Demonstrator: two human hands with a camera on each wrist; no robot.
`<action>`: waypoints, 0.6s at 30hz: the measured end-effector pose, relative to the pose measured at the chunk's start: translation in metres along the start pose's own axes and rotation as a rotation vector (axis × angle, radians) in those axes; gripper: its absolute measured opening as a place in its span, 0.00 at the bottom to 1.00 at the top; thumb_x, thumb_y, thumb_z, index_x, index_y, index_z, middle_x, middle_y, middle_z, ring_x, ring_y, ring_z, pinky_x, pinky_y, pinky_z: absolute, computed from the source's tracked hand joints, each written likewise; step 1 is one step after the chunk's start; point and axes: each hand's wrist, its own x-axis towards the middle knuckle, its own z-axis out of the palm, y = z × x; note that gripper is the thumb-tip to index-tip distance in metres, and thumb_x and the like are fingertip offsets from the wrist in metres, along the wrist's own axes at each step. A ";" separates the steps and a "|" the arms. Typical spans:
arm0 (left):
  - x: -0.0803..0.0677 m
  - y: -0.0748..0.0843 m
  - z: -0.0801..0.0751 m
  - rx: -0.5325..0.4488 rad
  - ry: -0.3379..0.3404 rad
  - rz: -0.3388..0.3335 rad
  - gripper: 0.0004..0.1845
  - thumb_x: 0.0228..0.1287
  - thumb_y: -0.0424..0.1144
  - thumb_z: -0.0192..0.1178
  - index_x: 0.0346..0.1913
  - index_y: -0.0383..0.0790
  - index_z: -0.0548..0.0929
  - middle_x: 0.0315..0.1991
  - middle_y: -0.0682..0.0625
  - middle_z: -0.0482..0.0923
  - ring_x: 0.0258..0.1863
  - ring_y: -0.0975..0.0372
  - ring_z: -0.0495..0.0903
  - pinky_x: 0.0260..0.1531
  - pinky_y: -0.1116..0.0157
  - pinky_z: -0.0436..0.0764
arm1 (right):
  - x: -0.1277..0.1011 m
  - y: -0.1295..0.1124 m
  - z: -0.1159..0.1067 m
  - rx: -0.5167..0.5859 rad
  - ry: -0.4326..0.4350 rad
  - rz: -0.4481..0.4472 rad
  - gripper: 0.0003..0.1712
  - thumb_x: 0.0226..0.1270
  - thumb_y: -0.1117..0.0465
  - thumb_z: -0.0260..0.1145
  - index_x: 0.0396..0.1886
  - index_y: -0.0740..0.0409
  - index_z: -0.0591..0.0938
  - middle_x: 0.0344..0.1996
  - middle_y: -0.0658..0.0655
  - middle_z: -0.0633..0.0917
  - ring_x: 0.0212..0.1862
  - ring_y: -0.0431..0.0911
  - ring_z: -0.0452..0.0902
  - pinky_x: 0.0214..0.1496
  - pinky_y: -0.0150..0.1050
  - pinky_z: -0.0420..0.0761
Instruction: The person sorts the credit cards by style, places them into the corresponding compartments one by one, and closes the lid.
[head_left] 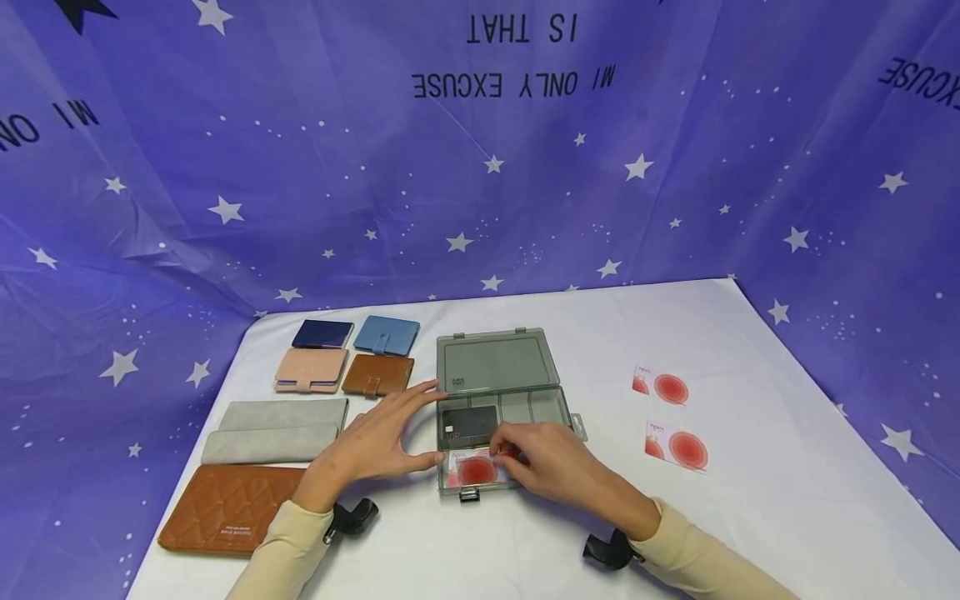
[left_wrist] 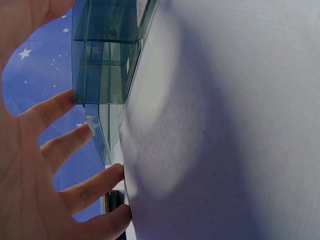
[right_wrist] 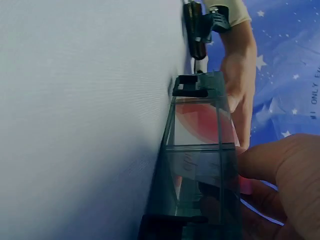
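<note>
**Layout around the open plastic box (head_left: 551, 406)**

We face a purple curtain (head_left: 540, 208) printed with stars and lettering. Below it, we note a table (head_left: 600, 333) covered in white. The plastic box sits near the middle of the table, its lid (head_left: 498, 364) folded back on the far side.

To the left, we locate a quilted brown pouch (head_left: 225, 508) and, just behind it, a folded grey wallet (head_left: 273, 429).

Left hand (head_left: 375, 442): we observe the fingers spread apart, with the forefinger and thumb at the left side of the plastic box.

Right hand (head_left: 551, 462): we observe the thumb and fingers clamped on the edge of a red-and-white card (head_left: 477, 472).

Behind the grey wallet, we count four small wallets: dark blue (head_left: 322, 333), light blue (head_left: 386, 335), pink (head_left: 311, 369) and brown (head_left: 377, 375).

The red-and-white card is at the front left compartment, over a similar card (head_left: 457, 456). We find a black card (head_left: 470, 422) in the plastic box behind them. Two more cards (head_left: 677, 446) lie apart on the table, to the right.
</note>
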 end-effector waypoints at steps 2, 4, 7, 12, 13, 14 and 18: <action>0.000 0.000 0.000 0.002 0.001 -0.002 0.49 0.62 0.73 0.69 0.83 0.58 0.68 0.86 0.52 0.58 0.80 0.40 0.64 0.57 0.28 0.78 | -0.001 0.000 0.001 -0.044 -0.007 -0.012 0.05 0.74 0.57 0.75 0.45 0.44 0.87 0.34 0.39 0.87 0.32 0.29 0.78 0.34 0.33 0.80; 0.000 0.000 0.000 0.005 0.003 -0.002 0.49 0.62 0.72 0.69 0.83 0.59 0.69 0.86 0.52 0.59 0.80 0.40 0.65 0.56 0.28 0.78 | -0.002 -0.001 0.001 -0.090 -0.017 -0.012 0.06 0.75 0.56 0.74 0.48 0.44 0.88 0.36 0.40 0.88 0.33 0.32 0.80 0.34 0.35 0.81; 0.000 0.001 0.000 0.009 0.004 0.000 0.49 0.61 0.72 0.69 0.83 0.59 0.69 0.86 0.52 0.59 0.80 0.41 0.65 0.57 0.29 0.78 | -0.005 -0.004 0.000 -0.152 -0.042 0.017 0.09 0.76 0.53 0.73 0.53 0.43 0.89 0.40 0.43 0.89 0.34 0.38 0.84 0.32 0.37 0.82; 0.000 0.001 -0.001 0.010 0.009 0.005 0.49 0.61 0.71 0.70 0.83 0.57 0.69 0.86 0.51 0.59 0.80 0.41 0.65 0.59 0.30 0.78 | -0.009 -0.010 -0.003 -0.227 -0.088 0.067 0.13 0.77 0.48 0.71 0.56 0.42 0.91 0.38 0.49 0.88 0.32 0.46 0.86 0.25 0.39 0.80; 0.000 0.002 -0.001 0.009 0.010 0.006 0.49 0.61 0.70 0.71 0.83 0.57 0.69 0.86 0.51 0.59 0.80 0.41 0.65 0.59 0.30 0.78 | -0.010 -0.011 -0.004 -0.234 -0.094 0.066 0.13 0.78 0.48 0.70 0.56 0.42 0.91 0.38 0.49 0.88 0.31 0.46 0.86 0.25 0.39 0.79; 0.000 0.002 -0.001 0.009 0.011 0.006 0.49 0.61 0.70 0.71 0.83 0.57 0.69 0.85 0.51 0.60 0.80 0.41 0.66 0.58 0.30 0.78 | -0.010 -0.011 -0.005 -0.234 -0.100 0.063 0.13 0.78 0.48 0.70 0.55 0.43 0.91 0.37 0.49 0.88 0.31 0.46 0.86 0.25 0.39 0.79; 0.000 0.002 -0.001 0.010 0.011 0.009 0.48 0.62 0.69 0.71 0.82 0.57 0.69 0.85 0.51 0.60 0.79 0.42 0.66 0.58 0.30 0.79 | -0.009 -0.007 -0.014 -0.163 -0.112 0.061 0.13 0.80 0.48 0.69 0.55 0.43 0.91 0.40 0.46 0.88 0.31 0.39 0.83 0.27 0.36 0.77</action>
